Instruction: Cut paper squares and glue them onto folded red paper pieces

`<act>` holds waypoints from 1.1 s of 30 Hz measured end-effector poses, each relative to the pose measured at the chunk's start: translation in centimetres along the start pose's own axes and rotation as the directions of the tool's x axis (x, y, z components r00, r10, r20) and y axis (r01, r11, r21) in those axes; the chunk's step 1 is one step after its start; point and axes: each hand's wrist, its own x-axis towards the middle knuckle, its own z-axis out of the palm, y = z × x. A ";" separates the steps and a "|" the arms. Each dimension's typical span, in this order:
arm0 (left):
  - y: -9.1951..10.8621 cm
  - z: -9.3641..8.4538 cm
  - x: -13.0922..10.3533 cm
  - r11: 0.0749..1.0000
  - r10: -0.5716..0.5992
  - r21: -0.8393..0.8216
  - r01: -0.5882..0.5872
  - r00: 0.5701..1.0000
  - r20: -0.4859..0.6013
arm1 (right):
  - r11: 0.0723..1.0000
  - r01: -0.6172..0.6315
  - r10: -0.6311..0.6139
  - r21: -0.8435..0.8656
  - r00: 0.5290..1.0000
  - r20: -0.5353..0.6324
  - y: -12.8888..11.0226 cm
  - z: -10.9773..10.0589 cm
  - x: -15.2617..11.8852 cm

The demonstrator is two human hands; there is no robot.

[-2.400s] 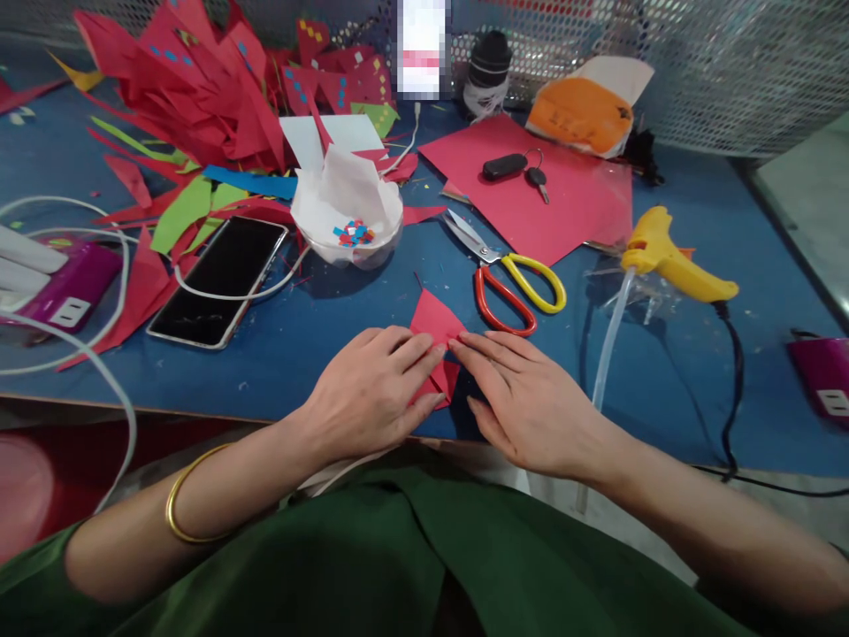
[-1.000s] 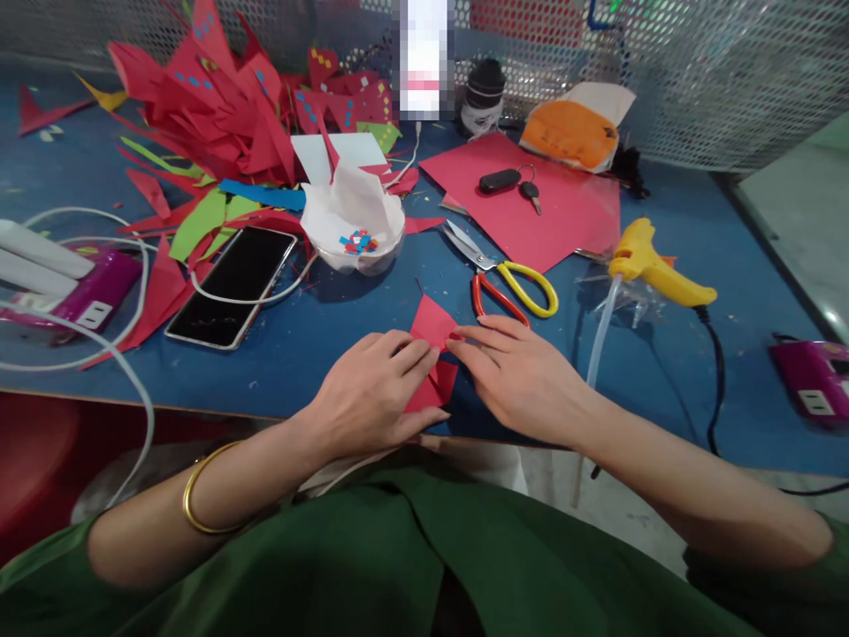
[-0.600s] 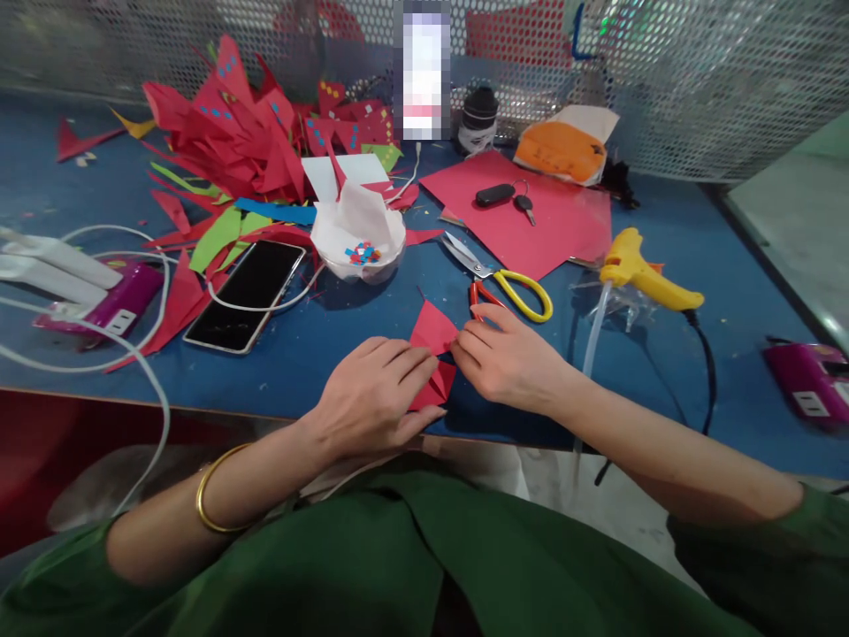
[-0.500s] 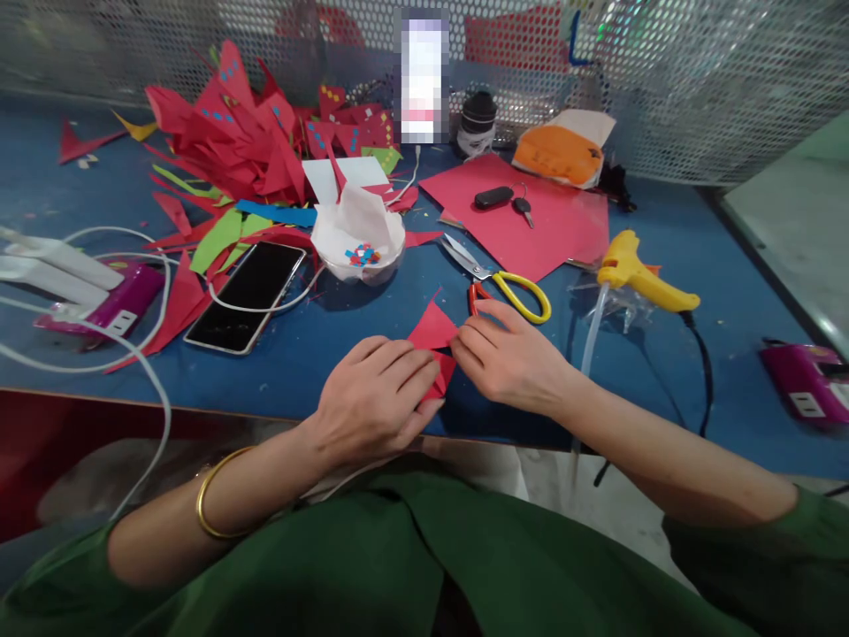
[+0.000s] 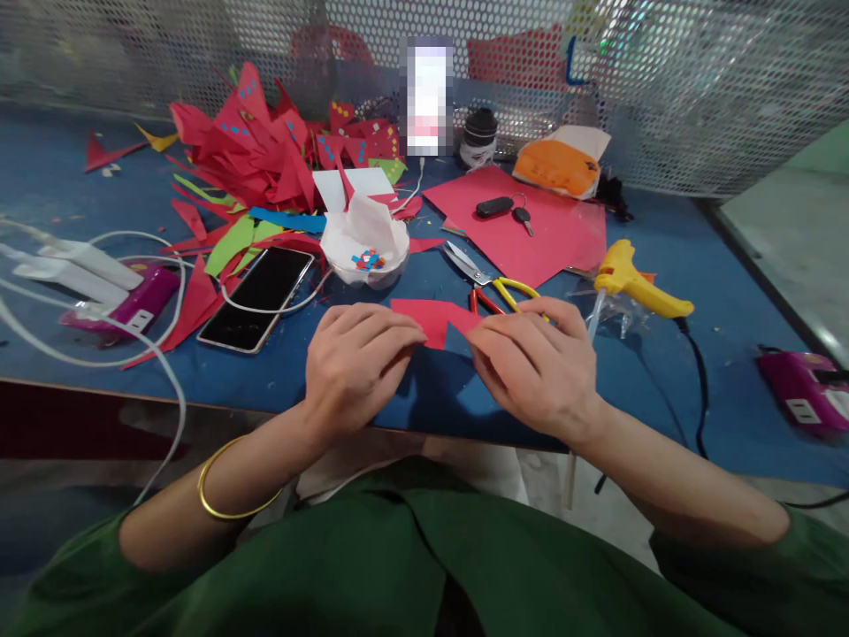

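Observation:
Between my two hands is a folded piece of red paper (image 5: 434,325), held just above the blue table near its front edge. My left hand (image 5: 362,358) pinches its left side, thumb and fingers closed on it. At the other side my right hand (image 5: 537,363) grips a slanting flap of the same paper, its fingertips partly hiding it. Scissors (image 5: 472,265) with yellow and red handles lie just beyond my right hand, which covers part of the handles. Behind the paper stands a white paper bowl (image 5: 368,248) with small blue and red bits inside.
A phone (image 5: 258,296) and white cables lie left, beside a purple power strip (image 5: 149,296). Folded red paper pieces (image 5: 265,159) are heaped behind. Red sheets (image 5: 531,234) carry keys (image 5: 522,217). A yellow glue gun (image 5: 637,279) lies right; a lit phone (image 5: 428,97) stands at the back.
Both hands have lifted from pressing the red paper near the table edge and moved slightly apart. The paper is now opened out between them, farther from my body. The view has shifted slightly.

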 end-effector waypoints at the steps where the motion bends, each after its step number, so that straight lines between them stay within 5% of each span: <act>1: -0.2 0.3 0.0 1.000 -0.023 -0.017 0.023 1.000 0.016 | 0.999 0.023 -0.023 -0.025 0.999 0.022 -0.4 -0.3 0.0; 4: -0.4 1.1 -0.3 0.999 -0.028 0.047 0.024 0.996 0.086 | 0.991 0.083 -0.067 -0.108 0.988 0.140 -1.9 -0.9 -0.2; 8: 0.3 1.6 -0.9 0.972 0.104 0.200 -0.125 0.989 0.108 | 0.988 0.078 -0.040 -0.134 0.964 0.262 -3.6 -0.5 -0.4; 16: -0.3 2.3 -1.8 0.961 0.193 0.150 -0.233 0.951 0.243 | 1.000 0.012 -0.017 0.014 0.922 0.387 -5.3 1.1 -1.0; 20: -0.6 2.3 -1.7 0.969 0.178 0.123 -0.215 0.949 0.259 | 0.948 -0.210 0.066 0.241 0.866 0.495 -3.0 0.2 -0.9; 24: -0.5 2.3 -1.4 0.991 0.106 0.050 -0.124 0.959 0.264 | 0.842 -0.398 0.204 0.365 0.860 0.468 0.8 0.6 -0.4; 33: -0.6 2.5 -0.9 0.994 -0.033 -0.083 0.064 0.942 0.333 | 0.785 -0.366 0.019 0.500 0.821 0.571 2.3 5.2 -0.2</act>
